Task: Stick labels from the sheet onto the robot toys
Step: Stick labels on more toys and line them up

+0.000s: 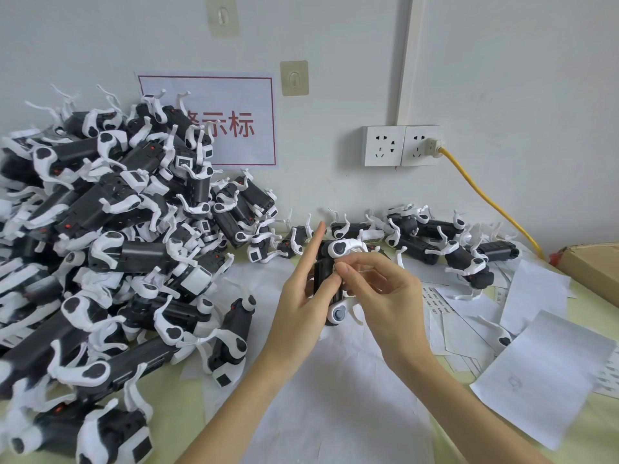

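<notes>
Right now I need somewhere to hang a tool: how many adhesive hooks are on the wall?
2: one hook at the top, above the red-bordered sign; another hook just right of the sign's upper corner.

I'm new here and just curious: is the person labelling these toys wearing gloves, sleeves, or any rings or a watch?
Nothing of that kind shows. The left hand and the right hand are both bare, with no gloves. Both forearms are uncovered as far as the frame shows, so no sleeve is visible. No ring, watch or bracelet can be seen. The fingernails look short and plain.
</notes>
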Action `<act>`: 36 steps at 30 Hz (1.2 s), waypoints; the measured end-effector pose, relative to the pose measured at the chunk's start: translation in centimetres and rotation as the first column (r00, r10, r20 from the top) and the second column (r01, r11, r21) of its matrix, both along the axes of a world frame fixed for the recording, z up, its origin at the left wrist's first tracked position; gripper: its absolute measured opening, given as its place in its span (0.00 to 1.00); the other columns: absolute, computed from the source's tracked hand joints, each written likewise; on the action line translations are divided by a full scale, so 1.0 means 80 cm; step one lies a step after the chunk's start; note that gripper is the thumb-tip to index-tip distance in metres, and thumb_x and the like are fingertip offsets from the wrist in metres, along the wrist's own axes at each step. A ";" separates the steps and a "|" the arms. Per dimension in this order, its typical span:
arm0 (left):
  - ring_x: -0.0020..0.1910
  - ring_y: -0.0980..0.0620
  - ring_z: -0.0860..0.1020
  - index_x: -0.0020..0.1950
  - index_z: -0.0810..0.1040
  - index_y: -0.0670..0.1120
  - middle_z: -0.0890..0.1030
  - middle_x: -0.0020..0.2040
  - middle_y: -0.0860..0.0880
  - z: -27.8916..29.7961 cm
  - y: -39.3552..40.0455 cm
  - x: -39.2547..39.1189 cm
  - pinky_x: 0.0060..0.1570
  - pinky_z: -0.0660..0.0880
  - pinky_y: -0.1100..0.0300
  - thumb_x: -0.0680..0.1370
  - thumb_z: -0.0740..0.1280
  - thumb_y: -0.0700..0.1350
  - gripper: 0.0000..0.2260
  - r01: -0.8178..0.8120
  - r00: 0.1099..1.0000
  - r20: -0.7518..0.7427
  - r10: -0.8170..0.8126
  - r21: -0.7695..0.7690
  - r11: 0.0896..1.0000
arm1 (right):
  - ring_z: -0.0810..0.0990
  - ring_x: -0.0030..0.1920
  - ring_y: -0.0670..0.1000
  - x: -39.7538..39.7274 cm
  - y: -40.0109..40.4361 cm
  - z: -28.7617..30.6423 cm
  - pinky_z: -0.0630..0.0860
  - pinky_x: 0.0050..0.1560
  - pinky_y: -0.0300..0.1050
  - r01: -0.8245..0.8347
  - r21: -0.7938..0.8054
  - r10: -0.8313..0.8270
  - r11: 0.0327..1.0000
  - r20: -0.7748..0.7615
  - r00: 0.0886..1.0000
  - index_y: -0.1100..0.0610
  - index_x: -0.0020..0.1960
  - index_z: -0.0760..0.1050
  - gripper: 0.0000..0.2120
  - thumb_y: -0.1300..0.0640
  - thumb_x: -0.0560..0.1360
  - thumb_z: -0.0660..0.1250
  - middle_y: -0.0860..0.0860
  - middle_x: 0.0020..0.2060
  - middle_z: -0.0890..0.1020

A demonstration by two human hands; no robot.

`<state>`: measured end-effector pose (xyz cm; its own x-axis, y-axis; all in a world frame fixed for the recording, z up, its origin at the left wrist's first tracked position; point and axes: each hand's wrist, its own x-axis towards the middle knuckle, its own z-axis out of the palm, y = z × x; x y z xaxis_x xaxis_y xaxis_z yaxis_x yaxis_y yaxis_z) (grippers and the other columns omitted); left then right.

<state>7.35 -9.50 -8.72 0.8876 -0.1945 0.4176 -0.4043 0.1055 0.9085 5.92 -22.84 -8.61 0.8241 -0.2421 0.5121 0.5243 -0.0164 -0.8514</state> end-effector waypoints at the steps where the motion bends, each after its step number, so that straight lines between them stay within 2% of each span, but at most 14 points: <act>1: 0.54 0.56 0.81 0.79 0.67 0.66 0.85 0.57 0.54 0.000 0.000 0.000 0.54 0.77 0.68 0.86 0.65 0.40 0.28 -0.001 1.000 0.000 0.001 0.000 1.000 | 0.84 0.41 0.57 0.000 0.000 0.000 0.80 0.40 0.44 0.001 -0.002 -0.001 1.000 0.001 1.000 0.50 0.47 0.87 0.04 0.58 0.77 0.77 0.50 0.40 0.86; 3: 0.55 0.60 0.83 0.79 0.67 0.65 0.86 0.57 0.55 0.000 0.001 0.000 0.54 0.77 0.70 0.86 0.64 0.39 0.28 0.010 1.000 -0.003 -0.010 0.004 1.000 | 0.83 0.41 0.58 0.000 0.001 0.000 0.80 0.40 0.46 0.004 -0.007 -0.004 1.000 -0.001 1.000 0.50 0.47 0.87 0.03 0.58 0.77 0.77 0.51 0.40 0.86; 7: 0.59 0.67 0.82 0.81 0.65 0.61 0.85 0.56 0.68 0.003 0.002 -0.002 0.54 0.73 0.77 0.87 0.61 0.36 0.27 0.043 0.999 -0.012 -0.043 0.034 0.998 | 0.83 0.41 0.58 -0.002 0.001 0.001 0.80 0.39 0.42 0.005 -0.020 -0.005 1.000 0.012 1.000 0.50 0.47 0.87 0.04 0.59 0.77 0.76 0.51 0.39 0.85; 9: 0.61 0.65 0.82 0.80 0.66 0.62 0.85 0.58 0.65 0.003 0.003 0.000 0.55 0.73 0.76 0.87 0.61 0.37 0.27 0.056 0.998 -0.028 -0.055 0.035 0.998 | 0.84 0.41 0.57 -0.003 0.001 0.002 0.81 0.40 0.44 0.001 -0.034 0.000 0.999 0.026 1.000 0.49 0.49 0.87 0.06 0.59 0.78 0.76 0.51 0.40 0.84; 11: 0.63 0.60 0.82 0.79 0.68 0.65 0.86 0.59 0.59 0.002 0.004 0.002 0.58 0.75 0.72 0.86 0.62 0.38 0.27 0.056 0.997 -0.046 -0.055 0.021 0.998 | 0.84 0.40 0.56 -0.004 0.002 0.003 0.81 0.40 0.42 -0.023 -0.030 0.024 0.999 0.050 0.998 0.47 0.54 0.86 0.09 0.60 0.79 0.74 0.52 0.41 0.83; 13: 0.65 0.57 0.82 0.75 0.71 0.70 0.85 0.63 0.55 0.002 0.004 0.004 0.64 0.76 0.62 0.84 0.64 0.41 0.26 0.044 0.997 -0.071 -0.044 -0.002 0.999 | 0.84 0.39 0.54 -0.004 0.001 0.005 0.80 0.42 0.41 -0.045 0.004 0.044 0.999 0.071 0.996 0.47 0.59 0.83 0.11 0.61 0.81 0.71 0.53 0.41 0.82; 17: 0.67 0.48 0.81 0.73 0.71 0.73 0.85 0.62 0.50 0.000 0.003 0.005 0.71 0.72 0.52 0.80 0.66 0.48 0.26 0.051 0.993 -0.106 -0.053 -0.022 0.998 | 0.82 0.38 0.55 -0.002 -0.004 0.005 0.80 0.43 0.45 -0.060 0.063 0.054 0.996 0.083 0.995 0.55 0.57 0.75 0.07 0.64 0.83 0.67 0.52 0.39 0.83; 19: 0.68 0.48 0.80 0.74 0.71 0.72 0.83 0.67 0.50 -0.001 0.003 0.005 0.74 0.70 0.48 0.80 0.66 0.48 0.27 0.071 0.992 -0.105 -0.074 -0.037 0.997 | 0.81 0.37 0.55 -0.002 -0.005 0.004 0.81 0.43 0.48 -0.062 0.084 0.056 0.995 0.072 0.996 0.57 0.57 0.71 0.07 0.67 0.83 0.65 0.53 0.39 0.82; 22: 0.67 0.49 0.81 0.75 0.71 0.71 0.84 0.65 0.49 -0.001 0.002 0.006 0.68 0.74 0.55 0.79 0.66 0.46 0.28 0.082 0.990 -0.108 -0.086 -0.048 0.995 | 0.81 0.37 0.55 0.000 -0.005 0.004 0.81 0.45 0.51 -0.064 0.117 0.060 0.991 0.033 0.998 0.57 0.59 0.67 0.11 0.68 0.83 0.65 0.55 0.40 0.81; 25: 0.62 0.51 0.83 0.76 0.71 0.68 0.86 0.60 0.48 -0.001 0.004 0.007 0.57 0.77 0.65 0.77 0.64 0.43 0.31 0.075 0.989 -0.124 -0.081 -0.050 0.996 | 0.82 0.39 0.53 0.000 -0.002 0.003 0.82 0.45 0.46 -0.092 0.119 0.094 0.989 -0.006 0.996 0.54 0.63 0.67 0.16 0.67 0.82 0.67 0.52 0.42 0.82; 28: 0.63 0.50 0.83 0.76 0.71 0.68 0.87 0.60 0.49 0.000 0.004 0.005 0.57 0.77 0.67 0.77 0.63 0.41 0.31 0.077 0.989 -0.125 -0.081 -0.035 0.996 | 0.83 0.42 0.51 -0.001 0.001 0.001 0.83 0.42 0.48 -0.105 0.064 0.107 0.992 -0.036 0.994 0.49 0.68 0.66 0.23 0.66 0.80 0.70 0.50 0.42 0.82; 30: 0.65 0.49 0.83 0.76 0.72 0.68 0.86 0.60 0.49 0.001 0.004 0.004 0.59 0.77 0.63 0.76 0.63 0.42 0.31 0.074 0.990 -0.117 -0.079 -0.041 0.996 | 0.83 0.43 0.51 0.001 0.002 -0.001 0.83 0.37 0.50 -0.138 0.084 0.145 0.987 -0.077 0.986 0.46 0.70 0.66 0.26 0.66 0.79 0.72 0.51 0.42 0.81; 33: 0.65 0.47 0.82 0.76 0.71 0.68 0.85 0.64 0.48 0.001 0.005 0.004 0.62 0.76 0.60 0.78 0.63 0.41 0.31 0.086 0.991 -0.104 -0.090 -0.041 0.995 | 0.82 0.42 0.51 0.004 0.000 -0.001 0.82 0.37 0.45 -0.172 0.128 0.190 0.977 -0.152 0.970 0.46 0.71 0.70 0.24 0.63 0.80 0.72 0.52 0.41 0.80; 36: 0.66 0.47 0.82 0.79 0.68 0.65 0.84 0.66 0.47 0.000 0.006 0.002 0.58 0.78 0.66 0.84 0.59 0.33 0.32 0.127 0.989 -0.076 -0.126 0.008 0.992 | 0.80 0.41 0.53 0.006 -0.001 0.001 0.82 0.39 0.45 -0.194 0.100 0.209 0.976 -0.177 0.962 0.52 0.63 0.79 0.12 0.62 0.81 0.70 0.55 0.39 0.79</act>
<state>7.54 -9.01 -8.73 0.8843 -0.3120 0.3474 -0.3188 0.1400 0.9374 6.39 -22.95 -8.57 0.9387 -0.0957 0.3311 0.3422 0.1461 -0.9282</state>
